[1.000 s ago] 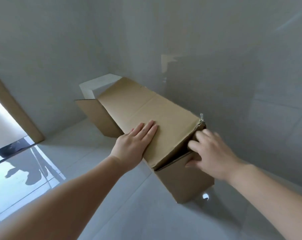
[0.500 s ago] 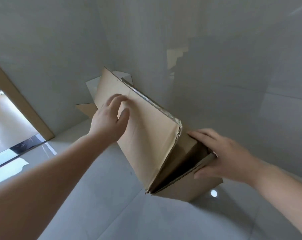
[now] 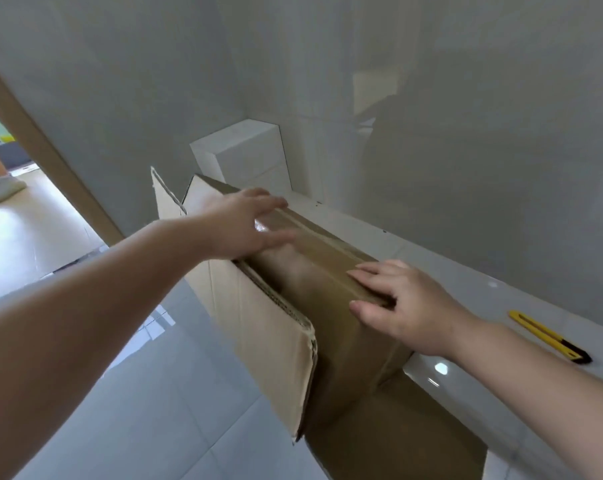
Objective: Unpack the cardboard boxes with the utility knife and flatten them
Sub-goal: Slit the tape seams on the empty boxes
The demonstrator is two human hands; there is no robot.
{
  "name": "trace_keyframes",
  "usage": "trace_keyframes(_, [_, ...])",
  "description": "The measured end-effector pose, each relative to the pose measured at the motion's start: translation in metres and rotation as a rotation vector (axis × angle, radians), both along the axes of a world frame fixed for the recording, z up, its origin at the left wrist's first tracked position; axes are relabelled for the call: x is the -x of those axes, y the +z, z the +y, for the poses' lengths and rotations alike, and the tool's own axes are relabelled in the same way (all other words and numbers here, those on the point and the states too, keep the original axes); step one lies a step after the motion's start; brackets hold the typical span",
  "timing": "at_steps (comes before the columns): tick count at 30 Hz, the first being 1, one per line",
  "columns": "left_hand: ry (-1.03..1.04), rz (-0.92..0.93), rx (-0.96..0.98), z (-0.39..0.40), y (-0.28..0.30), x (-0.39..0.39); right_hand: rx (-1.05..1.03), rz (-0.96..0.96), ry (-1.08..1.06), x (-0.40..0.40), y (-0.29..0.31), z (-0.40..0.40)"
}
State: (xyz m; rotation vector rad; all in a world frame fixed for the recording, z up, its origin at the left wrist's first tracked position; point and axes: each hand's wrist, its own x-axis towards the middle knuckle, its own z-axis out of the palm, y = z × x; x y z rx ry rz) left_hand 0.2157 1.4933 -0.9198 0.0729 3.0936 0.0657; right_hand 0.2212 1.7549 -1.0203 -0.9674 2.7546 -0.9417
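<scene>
So, flattening step, by my read: the box point(image 3: 293, 306) stands on the floor point(image 3: 137, 393), partly collapsed, taped seam facing up, flaps out at both ends.

Left to right. Doorway point(image 3: 12, 188) at far left, wood frame running down to the floor. Open tile between it and the box, the most room I see for laying cardboard down.

Left hand point(image 3: 241, 226) rests on the far top of the box, fingers spread and straight, nothing clasped. A loose flap point(image 3: 163, 195) sticks up just behind that wrist. Near side panel hangs down with a ragged corrugated edge, and it gapes away from the top.

Right hand point(image 3: 393, 299) lies flat on the near top, fingers straight along the tape, thumb over the edge. Not gripping either.

White box point(image 3: 244, 154) sits in the corner, just behind the cardboard. Walls close on the far and right sides, so little room there.

Knife point(image 3: 549, 336) lies on the floor at right, near the wall, well apart from both hands. Blade out or in, cannot tell.

Next, I'd judge: either push down with both palms to fold the box sideways toward the open tile, or fetch the knife if the tape holds the seam. Watch that ragged edge under the left forearm.
</scene>
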Motion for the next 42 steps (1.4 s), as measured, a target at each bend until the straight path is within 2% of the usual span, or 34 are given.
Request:
trace_keyframes(4, [-0.190,-0.431,0.061,0.005,-0.037,0.000,-0.119,-0.110,0.115,-0.013,-0.011,-0.009])
trace_keyframes(6, [-0.238,-0.517,0.061,0.005,-0.050,0.000,-0.170,-0.111,0.154,-0.017,-0.017,-0.009])
trace_keyframes(11, [-0.317,-0.414,0.009,0.000,-0.083,-0.005,-0.264,-0.051,0.199,-0.018,-0.031,0.001])
trace_keyframes(14, [-0.383,-0.419,0.036,0.001,-0.112,-0.015,-0.341,-0.083,0.246,-0.017,-0.043,0.004])
trace_keyframes(19, [-0.245,-0.544,-0.049,0.000,-0.184,-0.042,-0.610,-0.228,0.197,-0.021,-0.086,0.013])
trace_keyframes(22, [-0.220,-0.375,-0.021,-0.002,-0.211,-0.045,-0.648,-0.156,0.177,-0.018,-0.103,0.018])
trace_keyframes(26, [-0.058,-0.276,0.015,0.005,-0.223,-0.036,-0.604,-0.045,0.099,-0.002,-0.105,0.013])
trace_keyframes(28, [-0.015,-0.288,0.030,0.011,-0.228,-0.032,-0.601,-0.088,0.022,0.008,-0.108,0.011])
trace_keyframes(32, [-0.035,-0.276,0.031,0.008,-0.235,-0.035,-0.599,-0.143,-0.100,0.036,-0.114,0.004])
trace_keyframes(36, [-0.059,-0.262,0.030,0.005,-0.235,-0.041,-0.658,-0.111,-0.094,0.051,-0.127,-0.008])
trace_keyframes(42, [-0.080,-0.151,-0.037,0.011,-0.231,-0.016,-0.689,-0.090,-0.091,0.032,-0.132,-0.005])
